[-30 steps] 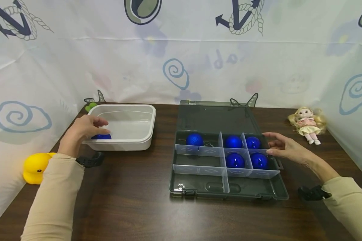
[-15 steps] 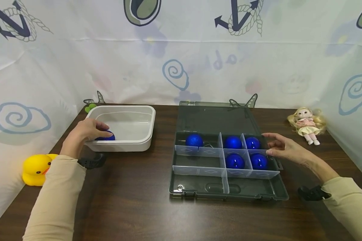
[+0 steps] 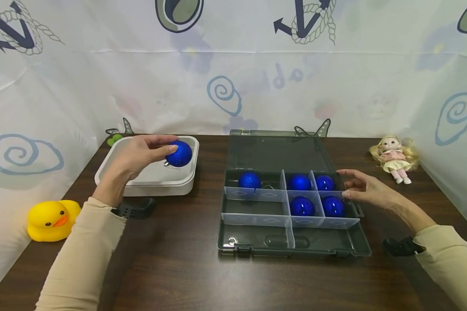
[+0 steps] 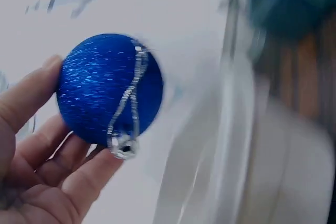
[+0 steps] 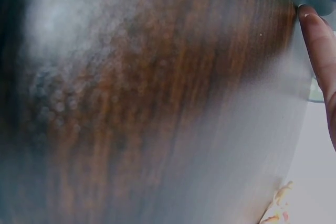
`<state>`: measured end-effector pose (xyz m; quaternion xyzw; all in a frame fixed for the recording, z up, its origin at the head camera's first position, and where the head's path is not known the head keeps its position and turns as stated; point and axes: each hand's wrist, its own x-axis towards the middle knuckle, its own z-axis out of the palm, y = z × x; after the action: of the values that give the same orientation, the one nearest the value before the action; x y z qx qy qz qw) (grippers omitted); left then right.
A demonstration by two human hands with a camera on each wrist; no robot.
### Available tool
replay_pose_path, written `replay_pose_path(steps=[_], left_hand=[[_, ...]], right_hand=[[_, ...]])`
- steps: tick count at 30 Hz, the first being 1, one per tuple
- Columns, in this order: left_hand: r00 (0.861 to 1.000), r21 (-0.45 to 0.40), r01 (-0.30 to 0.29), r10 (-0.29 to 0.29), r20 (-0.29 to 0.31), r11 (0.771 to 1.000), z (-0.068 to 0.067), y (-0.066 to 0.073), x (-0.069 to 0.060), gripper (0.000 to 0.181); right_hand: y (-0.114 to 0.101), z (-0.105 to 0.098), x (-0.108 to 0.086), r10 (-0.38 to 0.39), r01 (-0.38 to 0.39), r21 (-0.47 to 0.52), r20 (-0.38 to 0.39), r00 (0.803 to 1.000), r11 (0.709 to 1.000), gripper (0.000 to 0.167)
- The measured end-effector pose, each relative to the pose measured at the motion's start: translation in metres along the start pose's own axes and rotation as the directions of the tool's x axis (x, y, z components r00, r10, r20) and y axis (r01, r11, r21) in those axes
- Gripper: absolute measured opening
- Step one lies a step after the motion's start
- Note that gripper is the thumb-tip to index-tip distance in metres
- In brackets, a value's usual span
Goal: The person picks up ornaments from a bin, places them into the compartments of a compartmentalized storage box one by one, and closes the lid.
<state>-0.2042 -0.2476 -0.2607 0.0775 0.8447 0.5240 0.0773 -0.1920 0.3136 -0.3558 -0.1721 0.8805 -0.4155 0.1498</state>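
Printed white cloth (image 3: pixel 249 65) surrounds a dark table (image 3: pixel 171 268).

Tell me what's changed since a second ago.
The left hand has taken hold of a glittery blue ball from the white tub, lifting it up and rightward. The right hand stays at the right edge of the gray box; its five blue balls haven't moved.

We see a glittery held ball (image 3: pixel 180 154), its loop (image 4: pixel 139 66) silvery — smooth, glossy balls (image 3: pixel 302 206) in a smoky, see-through plastic case (image 3: pixel 276 152) — a smooth white plastic tub (image 3: pixel 159 190), shiny wood-grain table (image 3: pixel 171 268) and creased cloth backdrop (image 3: pixel 260 99).
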Motion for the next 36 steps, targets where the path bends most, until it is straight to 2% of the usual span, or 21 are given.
replay_pose_path(steps=[4,7,12,16,19,23,27,31,34,36], left_hand=[[0.997,-0.046,-0.050,0.053,0.059,0.998,0.044,0.019,0.008,0.044],[0.990,-0.060,-0.086,0.092,0.106,0.994,0.080,0.026,0.011,0.039],[0.964,-0.113,-0.150,0.171,0.205,0.982,0.132,0.026,0.011,0.036],[0.941,-0.086,-0.209,0.224,0.252,0.974,0.159,0.021,0.011,0.036],[0.933,-0.060,-0.242,0.249,0.260,0.968,0.170,0.018,0.010,0.036],[0.923,-0.054,-0.249,0.254,0.288,0.967,0.176,0.013,0.008,0.036],[0.918,-0.008,-0.269,0.259,0.301,0.963,0.178,0.008,0.006,0.034],[0.910,0.049,-0.325,0.298,0.290,0.945,0.178,0.005,0.005,0.032],[0.900,0.062,-0.361,0.330,0.286,0.931,0.177,0.004,0.006,0.032],[0.902,0.046,-0.356,0.330,0.278,0.933,0.174,0.005,0.007,0.033]], right_hand=[[0.000,0.000,0.000,0.004,-0.004,-0.003,-0.005,1.000,1.000,0.060],[0.000,0.000,0.001,0.003,-0.003,-0.001,-0.007,1.000,1.000,0.060],[0.000,-0.001,0.001,0.017,-0.017,0.006,-0.005,1.000,1.000,0.060],[0.000,-0.001,0.001,0.022,-0.022,0.012,-0.006,1.000,1.000,0.060],[0.001,0.000,0.001,0.016,-0.016,0.014,-0.007,1.000,1.000,0.060],[0.002,0.000,0.001,0.007,-0.007,0.020,-0.005,1.000,1.000,0.059],[0.003,0.001,0.001,0.002,-0.002,0.025,-0.003,1.000,1.000,0.059],[0.002,0.001,0.002,0.003,-0.003,0.023,-0.008,1.000,1.000,0.060],[0.001,0.001,0.002,0.008,-0.008,0.018,-0.012,1.000,1.000,0.060],[0.001,0.001,0.002,0.012,-0.012,0.018,-0.011,1.000,1.000,0.060]])
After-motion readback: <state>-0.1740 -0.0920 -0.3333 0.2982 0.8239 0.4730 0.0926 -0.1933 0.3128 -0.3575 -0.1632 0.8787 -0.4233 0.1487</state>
